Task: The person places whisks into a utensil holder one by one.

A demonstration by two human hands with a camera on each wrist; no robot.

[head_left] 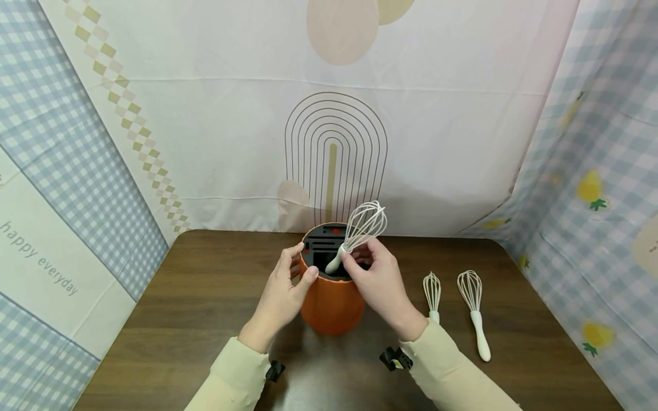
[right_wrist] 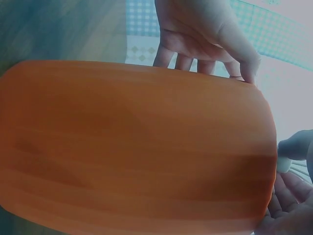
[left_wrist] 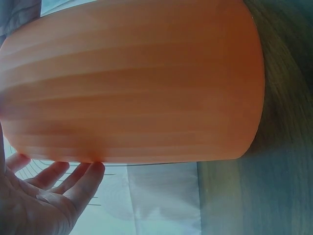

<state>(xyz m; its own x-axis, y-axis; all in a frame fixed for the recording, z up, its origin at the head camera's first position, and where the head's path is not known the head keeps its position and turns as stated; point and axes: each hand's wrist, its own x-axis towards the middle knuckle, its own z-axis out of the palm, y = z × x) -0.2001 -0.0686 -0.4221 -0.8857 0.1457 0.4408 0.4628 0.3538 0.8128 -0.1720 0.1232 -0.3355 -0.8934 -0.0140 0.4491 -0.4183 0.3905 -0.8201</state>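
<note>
A pale patterned cloth [head_left: 216, 142] hangs behind the brown wood-grain desk [head_left: 205, 302]. Upright on the desk, near its back edge, stands an orange utensil holder [head_left: 331, 311], its mouth fitted with a dark slotted insert [head_left: 324, 232]. The left hand [head_left: 280, 294] has its thumb at the near rim and its other fingers curved round the holder's left side, fingertips on the wall. The right hand [head_left: 385, 282] pinches a white whisk [head_left: 348, 242] near where wires meet handle; the whisk tilts over the mouth, wire head up, handle pointing down. Whether the handle's end touches the insert, I cannot tell. Two more whisks lie on the desk to the right: one fully visible [head_left: 476, 315], the other [head_left: 434, 305] partly hidden behind the right sleeve.
</note>
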